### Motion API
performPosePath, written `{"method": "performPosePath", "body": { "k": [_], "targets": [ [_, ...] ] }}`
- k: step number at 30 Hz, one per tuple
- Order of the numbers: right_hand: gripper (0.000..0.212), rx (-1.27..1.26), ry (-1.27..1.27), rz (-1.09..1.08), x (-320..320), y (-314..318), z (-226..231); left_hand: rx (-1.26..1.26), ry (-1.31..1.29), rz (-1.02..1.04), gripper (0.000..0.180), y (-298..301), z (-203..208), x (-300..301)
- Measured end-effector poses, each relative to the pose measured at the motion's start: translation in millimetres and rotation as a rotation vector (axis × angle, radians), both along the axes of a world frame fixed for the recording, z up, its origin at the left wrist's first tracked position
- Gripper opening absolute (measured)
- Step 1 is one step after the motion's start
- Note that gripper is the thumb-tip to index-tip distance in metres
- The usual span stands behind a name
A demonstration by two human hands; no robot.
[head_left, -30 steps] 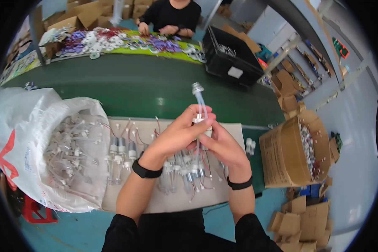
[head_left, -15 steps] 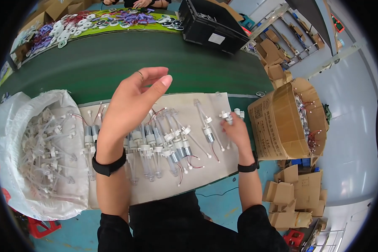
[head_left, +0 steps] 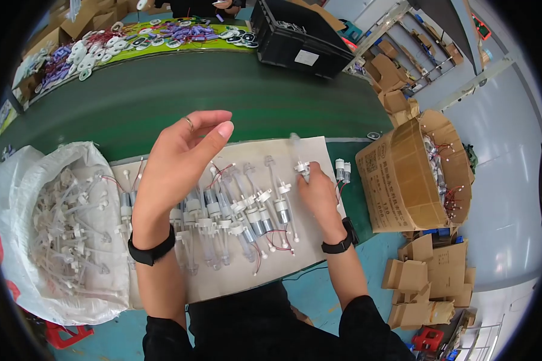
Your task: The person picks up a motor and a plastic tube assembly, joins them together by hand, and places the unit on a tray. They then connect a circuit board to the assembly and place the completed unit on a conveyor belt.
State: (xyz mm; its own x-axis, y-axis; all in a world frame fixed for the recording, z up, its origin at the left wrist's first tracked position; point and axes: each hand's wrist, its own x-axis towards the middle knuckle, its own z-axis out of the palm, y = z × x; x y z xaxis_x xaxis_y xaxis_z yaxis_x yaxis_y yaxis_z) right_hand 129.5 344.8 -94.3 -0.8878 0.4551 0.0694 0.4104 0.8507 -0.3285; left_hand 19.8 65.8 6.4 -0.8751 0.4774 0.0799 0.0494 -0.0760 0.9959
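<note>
My left hand (head_left: 180, 156) hovers above the row of parts, its fingers stretched and thumb apart, with nothing visible in it. Over the right side of the beige board (head_left: 153, 293), my right hand (head_left: 320, 195) is closed on a pump with a clear tube (head_left: 295, 146); its white fitting shows at the fingertips, while the rest is hidden. Beside that hand lies a silver-and-white pump (head_left: 281, 204) with a clear tube. Several more small pumps (head_left: 256, 219), with tubes and thin red and white wires, lie side by side toward the left, partly under my left forearm.
A white plastic sack (head_left: 117, 265) holding many clear tube fittings stands at the left. Two small pumps (head_left: 343, 171) lie right of the board, near a cardboard box (head_left: 394, 174) of wired parts. Across the green belt (head_left: 223, 84) are a black crate (head_left: 304, 48) and a person's hand (head_left: 224, 5).
My right hand has moved left with the pump it grips, uncovering the two pumps at the right. The nearby loose pump now lies closer to the row. My left hand remains raised.
</note>
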Motion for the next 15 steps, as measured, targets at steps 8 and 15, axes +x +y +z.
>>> {"method": "performPosePath", "body": {
  "k": [8,15],
  "targets": [
    [0.057,0.019,0.012,0.200,-9,-2,-3,-0.031,-0.010,0.011,0.033,-1,2,0],
    [0.050,-0.148,0.176,0.189,31,39,24,-0.014,-0.002,0.008,0.032,-7,-3,-2]
  ]
}}
